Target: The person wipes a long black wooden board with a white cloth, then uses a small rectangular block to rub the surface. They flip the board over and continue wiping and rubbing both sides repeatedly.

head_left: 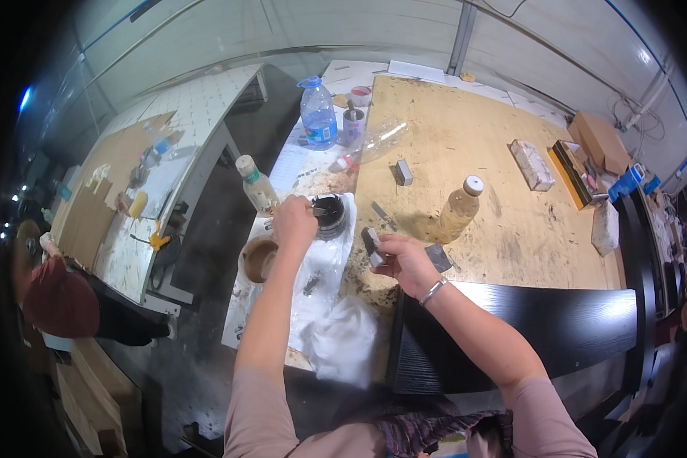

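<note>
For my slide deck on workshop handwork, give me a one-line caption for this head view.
Left hand dips a tool into a small dark round tin while right hand holds a small grey block.

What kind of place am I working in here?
Most likely a woodworking or furniture-finishing workshop: a stained plywood bench with a black wood-grain panel at its near edge, bottles and a small dark tin on plastic sheeting, and more boards on the next table.

small grey block (pixel 372 246) held upright, dark tin (pixel 329 216) open

Blue-capped water jug (pixel 318 114), amber bottle (pixel 458 208), cardboard box (pixel 603 141), black board (pixel 527 324)
</note>
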Demonstrator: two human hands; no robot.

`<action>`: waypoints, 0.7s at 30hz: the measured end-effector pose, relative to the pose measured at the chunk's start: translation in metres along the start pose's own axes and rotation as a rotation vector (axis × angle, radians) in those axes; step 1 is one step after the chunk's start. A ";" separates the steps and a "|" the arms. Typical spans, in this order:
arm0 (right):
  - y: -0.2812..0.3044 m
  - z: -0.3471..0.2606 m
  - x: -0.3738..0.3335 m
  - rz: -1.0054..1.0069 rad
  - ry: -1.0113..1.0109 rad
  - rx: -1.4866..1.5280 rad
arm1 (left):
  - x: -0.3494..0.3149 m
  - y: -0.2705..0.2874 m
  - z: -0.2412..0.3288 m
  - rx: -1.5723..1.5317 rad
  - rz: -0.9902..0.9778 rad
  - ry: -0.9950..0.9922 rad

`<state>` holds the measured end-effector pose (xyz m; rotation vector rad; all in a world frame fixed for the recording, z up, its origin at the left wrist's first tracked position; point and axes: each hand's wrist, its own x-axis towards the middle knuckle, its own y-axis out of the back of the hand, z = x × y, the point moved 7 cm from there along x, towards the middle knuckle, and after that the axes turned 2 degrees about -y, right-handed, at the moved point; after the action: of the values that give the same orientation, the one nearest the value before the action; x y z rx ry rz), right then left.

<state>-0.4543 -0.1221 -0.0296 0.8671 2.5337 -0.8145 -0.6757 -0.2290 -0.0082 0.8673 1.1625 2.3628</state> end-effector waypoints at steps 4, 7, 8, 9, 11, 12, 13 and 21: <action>-0.001 0.007 0.019 0.017 -0.003 -0.033 | 0.000 -0.011 0.004 0.032 -0.064 -0.016; -0.002 0.004 0.031 0.033 0.008 -0.062 | 0.005 -0.013 -0.015 0.031 0.001 0.041; -0.002 0.004 0.035 0.031 0.014 -0.067 | 0.004 -0.012 -0.014 0.014 -0.007 0.037; -0.003 0.003 0.039 0.029 0.019 -0.072 | 0.001 -0.011 -0.015 -0.004 -0.014 0.034; -0.005 0.004 0.049 0.028 0.018 -0.068 | -0.002 -0.011 -0.016 -0.027 -0.047 0.051; -0.007 0.005 0.055 0.029 0.011 -0.059 | -0.004 -0.013 -0.016 -0.034 -0.074 0.071; -0.008 0.007 0.060 0.030 0.004 -0.050 | -0.006 -0.016 -0.017 -0.041 -0.101 0.091; -0.026 0.014 0.088 0.095 -0.014 -0.028 | -0.028 -0.050 -0.099 -0.993 -0.035 0.581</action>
<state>-0.5354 -0.1084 -0.0724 0.9619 2.4650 -0.7515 -0.7180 -0.2716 -0.1051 -0.1817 0.0225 2.7344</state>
